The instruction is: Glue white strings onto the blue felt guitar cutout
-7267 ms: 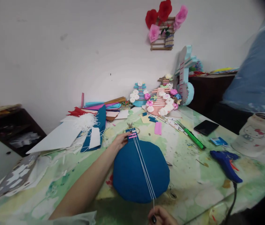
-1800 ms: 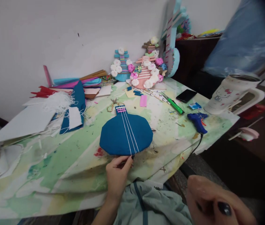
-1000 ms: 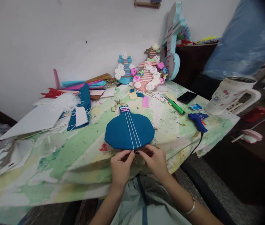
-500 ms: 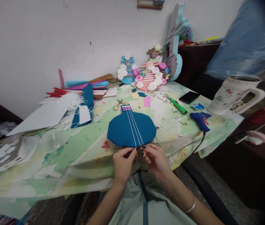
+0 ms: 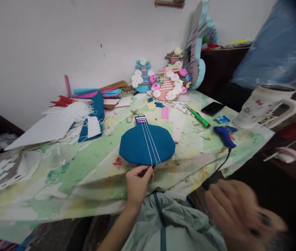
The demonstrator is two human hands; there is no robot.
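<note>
Left hand (image 5: 136, 181): at the near edge of the counter (image 5: 85, 164); wrist off the edge, over the lap; palm turned down.
Left fingers (image 5: 148, 169): thumb and forefinger closed in a tight pinch on the loose near ends of the white strings (image 5: 151, 143); the other fingers curled under.
Guitar (image 5: 134, 146): a flat blue cut-out lying face up on the counter; its rounded body sits just beyond the pinch, its near rim touching or almost touching the fingertips; its short neck with pink bars points away toward the wall.
Axis: the strings run the length of the guitar, from the pinch at the near rim up to the neck, leaning slightly left as they go away; the guitar lies straight ahead of the left fingers, along the same line.
Right hand (image 5: 238, 212): low at the right, off the counter and well apart from the guitar; badly blurred; whether its fingers are spread or closed on anything cannot be told.
Nearer hand: the left, at the strings' ends; the right is farther off.
Nearby: scissors (image 5: 131, 116) just beyond the neck; glue gun (image 5: 225, 133) to the right, apart from the guitar, its cord dropping over the counter's edge.
</note>
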